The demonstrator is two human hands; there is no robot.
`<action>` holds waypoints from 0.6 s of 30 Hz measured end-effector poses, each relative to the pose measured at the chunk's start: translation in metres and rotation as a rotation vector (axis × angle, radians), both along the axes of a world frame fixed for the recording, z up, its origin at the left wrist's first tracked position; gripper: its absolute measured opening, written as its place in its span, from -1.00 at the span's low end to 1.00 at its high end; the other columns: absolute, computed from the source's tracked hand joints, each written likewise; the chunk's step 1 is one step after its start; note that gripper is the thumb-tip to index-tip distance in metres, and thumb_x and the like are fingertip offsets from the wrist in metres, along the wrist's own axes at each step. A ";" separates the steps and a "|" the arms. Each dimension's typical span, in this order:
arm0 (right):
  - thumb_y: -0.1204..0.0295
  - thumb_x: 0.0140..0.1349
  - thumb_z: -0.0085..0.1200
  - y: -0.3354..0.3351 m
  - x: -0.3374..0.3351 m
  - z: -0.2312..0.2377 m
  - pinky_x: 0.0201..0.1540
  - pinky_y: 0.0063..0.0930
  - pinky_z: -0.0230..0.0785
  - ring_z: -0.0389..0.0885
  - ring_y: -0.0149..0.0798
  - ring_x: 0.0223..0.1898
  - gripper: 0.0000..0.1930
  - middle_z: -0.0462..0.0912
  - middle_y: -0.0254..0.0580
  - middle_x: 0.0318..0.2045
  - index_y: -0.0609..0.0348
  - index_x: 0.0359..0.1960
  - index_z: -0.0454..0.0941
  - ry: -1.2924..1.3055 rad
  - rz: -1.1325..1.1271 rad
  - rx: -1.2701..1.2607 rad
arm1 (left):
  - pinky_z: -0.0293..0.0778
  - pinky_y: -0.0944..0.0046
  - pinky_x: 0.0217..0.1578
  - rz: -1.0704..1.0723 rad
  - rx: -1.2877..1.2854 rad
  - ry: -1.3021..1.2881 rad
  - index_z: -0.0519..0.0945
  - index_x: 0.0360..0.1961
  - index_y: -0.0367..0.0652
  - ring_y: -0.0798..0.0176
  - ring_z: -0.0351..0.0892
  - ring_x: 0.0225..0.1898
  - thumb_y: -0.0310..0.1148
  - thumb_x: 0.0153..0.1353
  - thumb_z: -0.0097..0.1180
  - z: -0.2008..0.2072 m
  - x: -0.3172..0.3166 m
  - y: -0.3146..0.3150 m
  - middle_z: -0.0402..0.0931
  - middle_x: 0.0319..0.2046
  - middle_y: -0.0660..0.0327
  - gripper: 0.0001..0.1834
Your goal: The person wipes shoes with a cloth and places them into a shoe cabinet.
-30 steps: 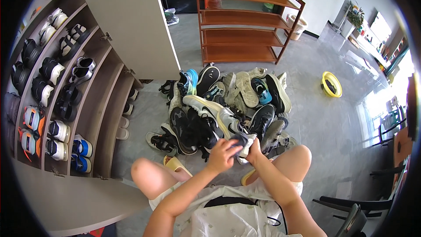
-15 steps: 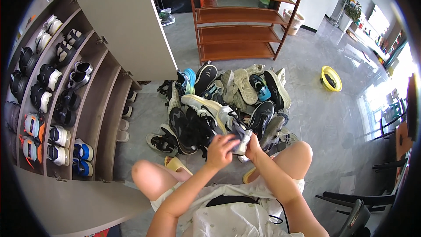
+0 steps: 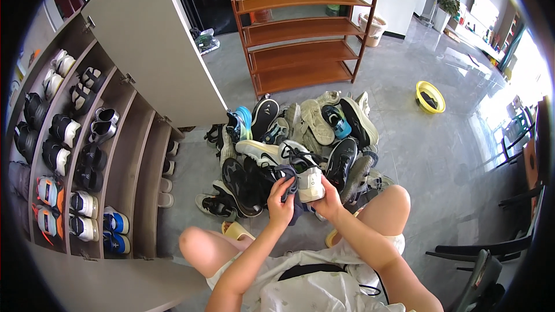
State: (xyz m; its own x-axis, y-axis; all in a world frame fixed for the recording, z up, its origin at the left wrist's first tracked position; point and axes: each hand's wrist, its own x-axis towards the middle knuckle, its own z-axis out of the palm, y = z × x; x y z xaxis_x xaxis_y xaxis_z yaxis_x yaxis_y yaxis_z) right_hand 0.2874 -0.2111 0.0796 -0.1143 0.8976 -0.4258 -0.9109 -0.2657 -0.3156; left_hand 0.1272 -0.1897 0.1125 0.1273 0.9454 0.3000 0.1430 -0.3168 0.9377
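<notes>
A white shoe (image 3: 311, 186) with a dark inside and black laces is held over the pile, its heel toward me. My right hand (image 3: 327, 199) grips it by the right side of the heel. Bunched in my left hand (image 3: 281, 203) is a dark grey cloth (image 3: 298, 210), which hangs beside the shoe's left side; whether it touches the shoe is hard to tell. Below and around them lies a heap of mixed shoes: a black shoe (image 3: 236, 182) at the left, a dark sneaker (image 3: 342, 159) at the right, and a pale sneaker (image 3: 317, 122) farther back.
To the left, an open shoe cabinet (image 3: 122, 156) holds several pairs on sloped shelves, its door (image 3: 153, 40) swung outward. Behind the heap stands a brown wooden rack (image 3: 303, 55). A yellow basin (image 3: 420, 103) with something dark inside sits at the right, and chairs (image 3: 480, 251) line the right edge.
My left hand has moved the cloth off the shoe's heel, to its left. The heel is now uncovered and faces me, still in my right hand. The whole view has shifted slightly.
</notes>
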 end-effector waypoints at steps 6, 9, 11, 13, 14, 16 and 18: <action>0.08 0.36 -0.11 -0.005 0.001 0.028 0.21 -0.17 0.26 0.52 -0.20 0.07 -0.64 0.60 -0.35 0.00 -0.08 0.07 0.49 0.225 -0.018 -0.042 | 0.40 0.13 0.07 -0.008 0.186 0.127 0.65 -0.05 -0.11 -0.06 0.50 0.01 -0.64 -0.08 0.08 0.008 0.013 -0.018 0.50 0.00 0.02 -0.51; 0.06 0.34 -0.08 -0.006 0.005 0.037 0.19 -0.18 0.29 0.52 -0.20 0.07 -0.62 0.61 -0.31 0.00 -0.05 0.06 0.50 0.185 0.010 -0.019 | 0.41 0.09 0.01 -0.015 0.371 0.309 0.64 -0.03 -0.07 -0.06 0.48 -0.03 -0.62 -0.11 0.11 0.017 0.013 -0.030 0.50 0.00 0.06 -0.48; 0.02 0.33 -0.07 -0.008 0.006 0.036 0.16 -0.13 0.31 0.52 -0.17 0.07 -0.56 0.59 -0.28 0.02 -0.03 0.11 0.46 0.043 0.032 -0.050 | 0.42 0.05 -0.05 -0.065 0.499 0.384 0.63 -0.03 -0.02 -0.05 0.46 -0.10 -0.59 -0.14 0.14 0.019 0.013 -0.033 0.50 0.01 0.13 -0.46; 0.00 0.33 -0.06 -0.009 0.011 0.028 0.13 -0.09 0.32 0.51 -0.16 0.07 -0.54 0.56 -0.28 0.06 -0.09 0.16 0.39 -0.037 0.068 -0.095 | 0.43 0.06 -0.06 -0.086 0.544 0.421 0.63 -0.03 -0.02 -0.05 0.46 -0.11 -0.58 -0.14 0.14 0.019 0.010 -0.031 0.50 0.01 0.15 -0.47; -0.02 0.32 -0.05 -0.008 0.011 0.022 0.11 -0.04 0.34 0.51 -0.15 0.07 -0.50 0.52 -0.29 0.09 -0.15 0.22 0.31 -0.116 0.106 -0.142 | 0.44 0.06 -0.08 -0.125 0.600 0.485 0.63 -0.04 -0.02 -0.04 0.45 -0.13 -0.57 -0.15 0.14 0.020 0.006 -0.026 0.50 0.01 0.17 -0.48; 0.00 0.31 0.01 -0.008 -0.004 0.017 -0.03 0.08 0.38 0.44 -0.15 0.11 -0.36 0.38 -0.33 0.19 -0.43 0.36 0.01 -0.434 0.069 -0.109 | 0.48 0.09 -0.15 -0.110 0.694 0.590 0.63 -0.09 -0.06 -0.01 0.44 -0.18 -0.54 -0.15 0.13 0.025 -0.001 -0.014 0.51 -0.01 0.20 -0.52; 0.00 0.31 0.01 -0.011 -0.010 0.028 -0.02 0.07 0.35 0.39 -0.15 0.17 -0.31 0.38 -0.31 0.20 -0.42 0.40 -0.04 -0.444 0.088 -0.200 | 0.45 0.06 -0.11 0.005 0.567 0.540 0.64 -0.14 -0.06 -0.05 0.44 -0.16 -0.52 -0.21 0.10 0.024 -0.002 -0.005 0.52 -0.04 0.20 -0.53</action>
